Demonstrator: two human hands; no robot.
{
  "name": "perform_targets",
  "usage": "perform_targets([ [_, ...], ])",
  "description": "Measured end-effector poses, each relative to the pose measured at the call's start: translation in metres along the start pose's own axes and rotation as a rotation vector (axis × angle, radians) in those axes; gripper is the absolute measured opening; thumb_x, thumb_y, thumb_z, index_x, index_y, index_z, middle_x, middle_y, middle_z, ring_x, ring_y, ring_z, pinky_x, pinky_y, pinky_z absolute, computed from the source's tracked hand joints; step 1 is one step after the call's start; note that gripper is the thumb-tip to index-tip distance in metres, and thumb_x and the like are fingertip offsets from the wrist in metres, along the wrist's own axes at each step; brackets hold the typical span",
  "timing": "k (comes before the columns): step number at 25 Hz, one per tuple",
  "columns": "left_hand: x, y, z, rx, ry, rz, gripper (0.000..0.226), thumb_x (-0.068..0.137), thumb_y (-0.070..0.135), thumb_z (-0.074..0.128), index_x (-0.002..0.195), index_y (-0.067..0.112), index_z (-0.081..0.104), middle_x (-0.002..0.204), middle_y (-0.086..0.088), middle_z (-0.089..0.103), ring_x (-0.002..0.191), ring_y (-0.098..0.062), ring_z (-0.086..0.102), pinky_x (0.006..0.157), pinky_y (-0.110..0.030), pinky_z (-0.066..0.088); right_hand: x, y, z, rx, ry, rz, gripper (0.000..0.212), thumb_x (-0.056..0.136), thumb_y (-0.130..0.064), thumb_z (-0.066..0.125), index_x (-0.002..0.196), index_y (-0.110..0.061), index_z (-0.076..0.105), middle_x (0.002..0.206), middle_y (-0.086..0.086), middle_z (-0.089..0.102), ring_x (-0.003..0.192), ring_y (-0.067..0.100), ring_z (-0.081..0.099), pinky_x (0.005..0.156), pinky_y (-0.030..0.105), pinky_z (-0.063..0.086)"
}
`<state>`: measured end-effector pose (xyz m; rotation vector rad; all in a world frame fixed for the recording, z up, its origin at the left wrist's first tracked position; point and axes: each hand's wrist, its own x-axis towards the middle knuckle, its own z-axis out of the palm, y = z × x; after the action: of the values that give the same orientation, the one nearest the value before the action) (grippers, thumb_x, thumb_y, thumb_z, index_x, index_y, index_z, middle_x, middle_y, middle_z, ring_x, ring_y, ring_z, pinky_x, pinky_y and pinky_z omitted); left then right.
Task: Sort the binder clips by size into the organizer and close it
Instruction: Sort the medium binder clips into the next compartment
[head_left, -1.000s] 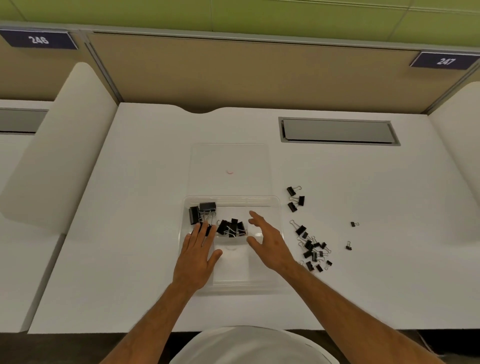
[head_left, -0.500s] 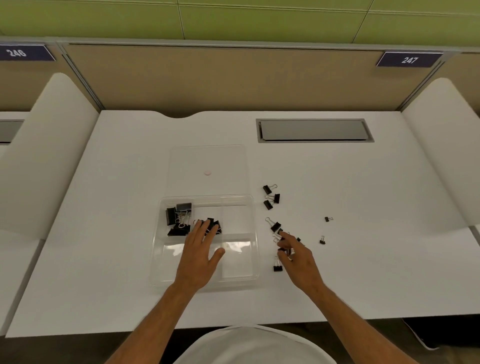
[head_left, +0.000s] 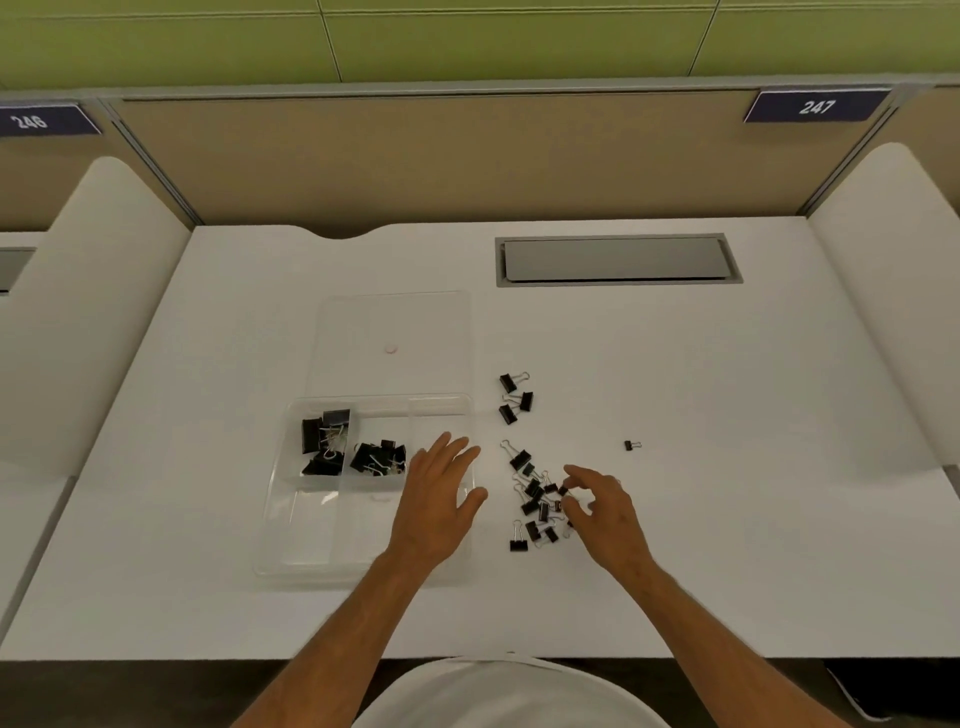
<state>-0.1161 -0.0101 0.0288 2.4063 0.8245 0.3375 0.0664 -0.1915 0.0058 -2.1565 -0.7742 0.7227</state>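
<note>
The clear organizer (head_left: 291, 519) lies open on the white desk, its lid (head_left: 363, 322) folded flat behind it. Large black binder clips (head_left: 324, 441) fill its back-left compartment, and medium clips (head_left: 378, 458) lie in the back-middle one. My left hand (head_left: 436, 499) hovers flat over the organizer's right side with straight fingers and holds nothing. A pile of small clips (head_left: 535, 501) lies right of the organizer. My right hand (head_left: 602, 512) curls over the pile's right edge, thumb and forefinger pinching a small clip. Three medium clips (head_left: 514, 397) sit farther back.
One small clip (head_left: 632, 445) lies alone to the right. A grey cable hatch (head_left: 618, 260) is set into the desk at the back. White curved dividers (head_left: 883, 291) flank the desk on both sides. The desk's front edge runs just before my body.
My right hand left the organizer, moved right onto the small-clip pile and curled its fingers there. My left hand slid from the middle compartment toward the organizer's right side.
</note>
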Motion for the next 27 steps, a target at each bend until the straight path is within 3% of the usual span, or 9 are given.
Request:
perform_targets([
  [8,0.096,-0.005,0.019,0.380,-0.265,0.073,0.050,0.089,0.035,0.060,0.135,0.015,0.055,0.141,-0.006,0.052,0.144,-0.026,0.029,0.117,-0.045,-0.017,0.022,-0.008,-0.011,0.041,-0.004,0.017,0.041,0.092,-0.017,0.064,0.128,-0.037,0.056,0.108,-0.018,0.063,0.108,0.007,0.055,0.086,0.032,0.053],
  [13,0.141,-0.002,0.039,0.533,-0.356,0.096,0.042,0.084,0.037,0.064,0.120,0.015,0.064,0.115,-0.004,0.066,0.131,-0.028,0.045,0.111,-0.045,-0.029,0.030,-0.009,-0.018,0.091,0.025,0.057,0.041,0.091,-0.012,0.064,0.125,-0.034,0.059,0.107,-0.015,0.066,0.106,0.005,0.058,0.083,0.029,0.054],
  [18,0.161,0.004,0.053,0.592,-0.404,0.049,0.030,0.089,0.041,0.056,0.110,0.022,0.065,0.103,0.002,0.064,0.110,-0.018,0.054,0.111,-0.051,-0.021,0.051,-0.015,-0.017,0.077,0.009,0.071,0.040,0.092,-0.014,0.063,0.126,-0.034,0.059,0.107,-0.015,0.066,0.106,0.006,0.058,0.083,0.028,0.053],
  [22,0.160,0.000,0.057,0.570,-0.370,0.053,0.025,0.088,0.029,0.058,0.111,0.023,0.065,0.101,0.003,0.064,0.104,-0.017,0.057,0.110,-0.054,-0.019,0.078,-0.032,-0.015,0.079,-0.004,0.084,0.036,0.092,-0.016,0.064,0.123,-0.032,0.061,0.104,-0.018,0.064,0.094,0.008,0.060,0.081,0.025,0.051],
  [27,0.145,-0.004,0.037,0.450,-0.217,0.060,0.030,0.079,0.025,0.068,0.109,0.024,0.063,0.093,0.005,0.063,0.101,-0.015,0.058,0.114,-0.056,-0.004,0.132,-0.039,0.002,-0.159,-0.029,0.014,0.039,0.092,-0.022,0.063,0.130,-0.022,0.057,0.114,-0.008,0.065,0.112,0.013,0.051,0.096,0.031,0.044],
])
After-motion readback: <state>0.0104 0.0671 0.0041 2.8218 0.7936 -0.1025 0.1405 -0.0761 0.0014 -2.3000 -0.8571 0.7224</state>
